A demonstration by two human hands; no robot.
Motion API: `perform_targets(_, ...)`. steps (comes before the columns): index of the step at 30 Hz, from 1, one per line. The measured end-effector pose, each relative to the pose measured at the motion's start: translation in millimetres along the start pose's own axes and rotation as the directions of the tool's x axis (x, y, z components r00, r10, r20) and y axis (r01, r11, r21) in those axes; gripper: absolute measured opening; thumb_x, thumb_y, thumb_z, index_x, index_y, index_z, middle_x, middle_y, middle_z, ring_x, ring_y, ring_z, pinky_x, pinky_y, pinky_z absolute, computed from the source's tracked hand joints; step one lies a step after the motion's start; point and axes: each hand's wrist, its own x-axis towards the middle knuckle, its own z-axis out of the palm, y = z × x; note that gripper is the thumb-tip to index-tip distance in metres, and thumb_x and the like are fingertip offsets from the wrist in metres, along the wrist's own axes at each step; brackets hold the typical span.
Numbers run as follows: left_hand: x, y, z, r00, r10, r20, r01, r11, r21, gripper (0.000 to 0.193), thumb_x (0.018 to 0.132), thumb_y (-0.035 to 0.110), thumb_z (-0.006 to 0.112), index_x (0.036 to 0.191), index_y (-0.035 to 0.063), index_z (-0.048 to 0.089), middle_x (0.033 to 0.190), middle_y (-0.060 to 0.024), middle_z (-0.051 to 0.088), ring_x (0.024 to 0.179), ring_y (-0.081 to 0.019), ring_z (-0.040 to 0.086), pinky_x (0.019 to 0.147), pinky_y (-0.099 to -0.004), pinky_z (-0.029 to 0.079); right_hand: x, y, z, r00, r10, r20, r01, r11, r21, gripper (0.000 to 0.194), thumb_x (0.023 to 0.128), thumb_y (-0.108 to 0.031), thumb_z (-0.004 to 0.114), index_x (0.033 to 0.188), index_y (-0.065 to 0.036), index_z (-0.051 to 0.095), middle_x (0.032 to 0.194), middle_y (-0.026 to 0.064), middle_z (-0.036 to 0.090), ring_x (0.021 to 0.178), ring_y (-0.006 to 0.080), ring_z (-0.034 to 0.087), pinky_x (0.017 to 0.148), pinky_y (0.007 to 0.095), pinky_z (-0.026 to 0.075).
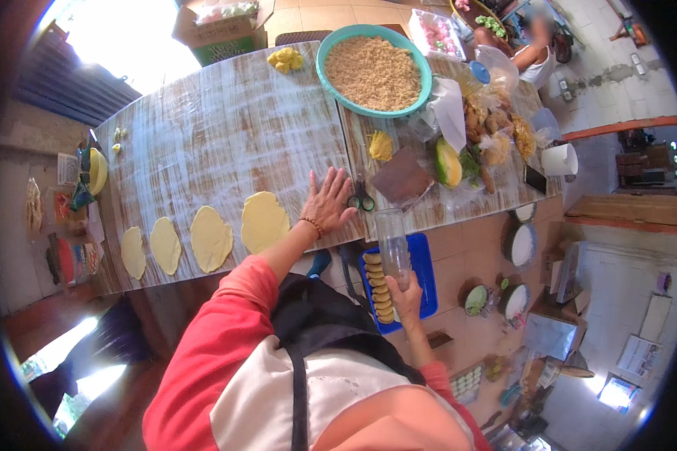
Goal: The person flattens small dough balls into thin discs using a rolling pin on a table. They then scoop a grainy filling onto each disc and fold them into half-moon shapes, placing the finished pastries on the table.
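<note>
My left hand (328, 204) lies palm down with spread fingers on the wood-patterned table (220, 141), a beaded bracelet on its wrist. Beside its thumb are scissors (362, 200) with dark handles. In my right hand (405, 296) is the lower end of a clear glass bottle or cylinder (392, 237), held upright in the picture past the table's front edge. Flat dough ovals (211, 239) lie in a row along the front edge, the largest (265, 222) partly behind my left forearm. Yellow dough lumps (285, 59) sit at the back; another yellow lump (380, 145) lies near a brown sheet (401, 178).
A turquoise basin (427, 84) of brown crumbly filling stands at the back. Right of it are a papaya-like fruit (448, 162), plastic bags, a phone (535, 179) and a white cup (559, 159). Below the edge is a blue tray (427, 276) with folded pastries. A person (539, 59) sits at the upper right.
</note>
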Motion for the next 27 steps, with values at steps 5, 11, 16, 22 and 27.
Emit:
perform_targets(5, 6.8, 11.2, -0.2, 0.995, -0.074, 0.071, 0.070, 0.996, 0.051, 0.085, 0.092, 0.064, 0.038, 0.150, 0.0031, 0.032, 0.160, -0.0175, 0.020, 0.149, -0.0372, 0.011, 0.114, -0.0670, -0.001, -4.3, 6.3, -6.9, 0.998, -0.065, -0.020, 0.063, 0.995, -0.077, 0.046, 0.082, -0.039, 0.077, 0.101, -0.001, 0.060, 0.079, 0.0062, 0.066, 0.074, 0.0123, 0.060, 0.068, 0.0305, 0.050)
perform_targets(11, 27.7, 48.4, 23.3, 0.998, -0.052, -0.033, 0.053, 0.997, 0.059, 0.076, 0.091, 0.061, 0.042, 0.143, 0.0058, 0.045, 0.155, -0.0178, 0.032, 0.145, -0.0357, 0.024, 0.113, -0.0682, 0.008, 16.4, 16.6, -2.0, 0.998, -0.069, -0.011, 0.066, 0.983, -0.173, 0.052, 0.080, -0.040, 0.079, 0.111, -0.002, 0.062, 0.087, 0.0142, 0.072, 0.079, 0.0269, 0.070, 0.071, 0.0373, 0.053)
perform_targets(16, 14.4, -40.5, -38.4, 0.957, -0.247, 0.152, 0.251, 0.443, -0.861, 0.064, 0.094, 0.059, 0.045, 0.123, 0.0042, 0.062, 0.123, -0.0147, 0.063, 0.113, -0.0295, 0.057, 0.100, -0.0446, 0.042, 72.0, -20.3, 17.9, 0.884, -0.410, 0.223, 0.466, 0.797, -0.385, 0.059, 0.077, -0.048, 0.078, 0.110, -0.003, 0.060, 0.094, 0.0204, 0.070, 0.081, 0.0398, 0.068, 0.070, 0.0439, 0.054)
perform_targets(22, -26.3, -66.8, -89.8, 0.923, -0.361, -0.131, 0.277, 0.861, -0.426, 0.049, 0.093, 0.048, 0.053, 0.079, 0.0041, 0.068, 0.080, -0.0116, 0.064, 0.078, -0.0290, 0.062, 0.075, -0.0428, 0.048, 157.5, -70.8, 89.2, 0.492, -0.655, 0.574, 0.868, 0.313, -0.386, 0.063, 0.075, -0.053, 0.075, 0.112, -0.005, 0.057, 0.094, 0.0181, 0.068, 0.085, 0.0368, 0.066, 0.074, 0.0445, 0.054)
perform_targets(27, -99.6, -33.1, -56.6, 0.945, -0.257, -0.204, 0.232, 0.962, -0.142, 0.028, 0.089, 0.031, 0.058, 0.099, 0.0044, 0.060, 0.102, -0.0129, 0.058, 0.106, -0.0314, 0.054, 0.095, -0.0489, 0.039, 126.3, -29.2, 106.6, 0.424, -0.707, 0.566, 0.859, 0.115, -0.499, 0.072, 0.069, -0.045, 0.078, 0.125, -0.007, 0.053, 0.110, 0.0125, 0.060, 0.099, 0.0309, 0.057, 0.087, 0.0446, 0.045)
